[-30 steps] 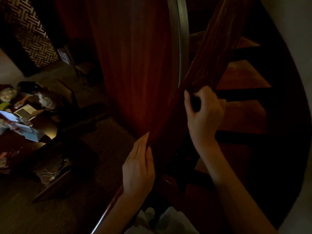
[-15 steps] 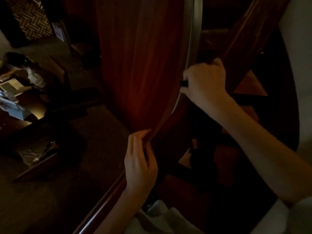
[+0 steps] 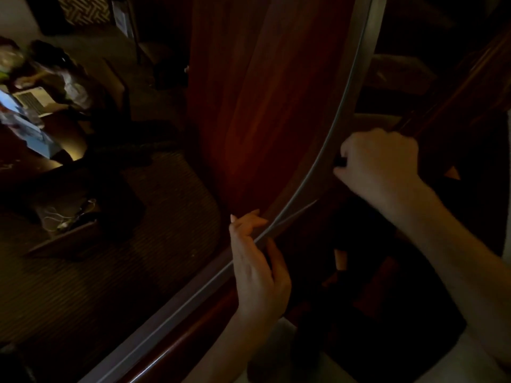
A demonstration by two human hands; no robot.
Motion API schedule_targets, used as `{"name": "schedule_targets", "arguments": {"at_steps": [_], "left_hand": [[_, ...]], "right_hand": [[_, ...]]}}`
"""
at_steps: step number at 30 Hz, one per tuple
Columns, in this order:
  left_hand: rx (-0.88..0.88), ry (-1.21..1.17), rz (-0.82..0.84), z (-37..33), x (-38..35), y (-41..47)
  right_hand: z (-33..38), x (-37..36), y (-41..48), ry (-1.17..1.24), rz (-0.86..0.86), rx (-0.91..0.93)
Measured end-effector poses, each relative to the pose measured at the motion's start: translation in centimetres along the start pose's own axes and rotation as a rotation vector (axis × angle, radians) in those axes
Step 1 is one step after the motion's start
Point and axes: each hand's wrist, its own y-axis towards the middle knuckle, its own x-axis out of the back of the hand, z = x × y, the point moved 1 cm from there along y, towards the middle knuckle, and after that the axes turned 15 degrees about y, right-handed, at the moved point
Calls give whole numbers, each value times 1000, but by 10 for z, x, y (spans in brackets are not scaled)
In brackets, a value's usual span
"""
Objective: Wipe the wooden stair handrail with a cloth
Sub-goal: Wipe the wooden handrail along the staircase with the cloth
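Dark reddish-brown wooden stair handrail [image 3: 171, 316], curved and topped by a dull grey sheen, swept from the lower left corner up to the top edge right of centre. Partway along it the left hand [image 3: 258, 266] gripped it, fingers hooked over its far edge and thumb lying on its near side. Higher up the handrail, the right hand [image 3: 383, 164] was closed tightly against its near side, fingers curled in, pinching a dark cloth [image 3: 339, 161] of which only a small scrap showed by the thumb. Whether that cloth touched the wood could not be told in the gloom. Just beyond the handrail rose a tall red-brown wooden panel [image 3: 249, 106] with lengthwise grain. On the near side of the handrail, dim wooden stair treads [image 3: 392, 70] climbed into shadow. Far past the handrail, below it, lay a ribbed brown carpet [image 3: 143, 272]. Well beyond that, a blurred seated person [image 3: 69, 81] faced an open silver laptop [image 3: 29, 100].
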Motion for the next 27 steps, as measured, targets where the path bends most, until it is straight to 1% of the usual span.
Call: {"name": "schedule_targets", "arguments": {"at_steps": [2,4,6,8,10,12,13,14,15,16,18,20,21,22,24,27], "left_hand": [[0,-7,9,-2,1,1],[-16,-13,6,-3,4,1],[5,-90,-24,-2,8,2],[43,-127,-73,-2,9,2],[114,-90,-86,-2,6,2],[114,-44,-31,-3,3,3],[91,1,15,-3,3,3],[77,63,80,-4,2,4],[83,127,153,-4,2,5],[103,184,219,-4,2,7],[161,250,318,-3,1,10],[239,279,439,3,-3,13],[259,281,486,5,-4,14],[257,278,500,6,-5,14],[235,292,478,4,-4,15],[253,318,497,4,-3,15]], "right_hand": [[18,-10,7,-32,42,11],[55,-38,-22,82,135,93],[83,-56,-63,221,221,164],[75,-56,-88,358,188,197],[45,-40,-82,348,144,183],[16,-23,-50,227,48,124],[7,-12,-27,142,39,57],[4,-4,-5,69,68,-4],[6,-2,11,8,116,-16],[15,-4,19,-19,164,13],[42,-24,7,9,242,135],[68,-46,-32,67,208,271],[74,-48,-50,127,174,288],[71,-49,-63,190,144,277],[46,-39,-68,260,86,243],[5,-13,-37,205,-27,113]]}}
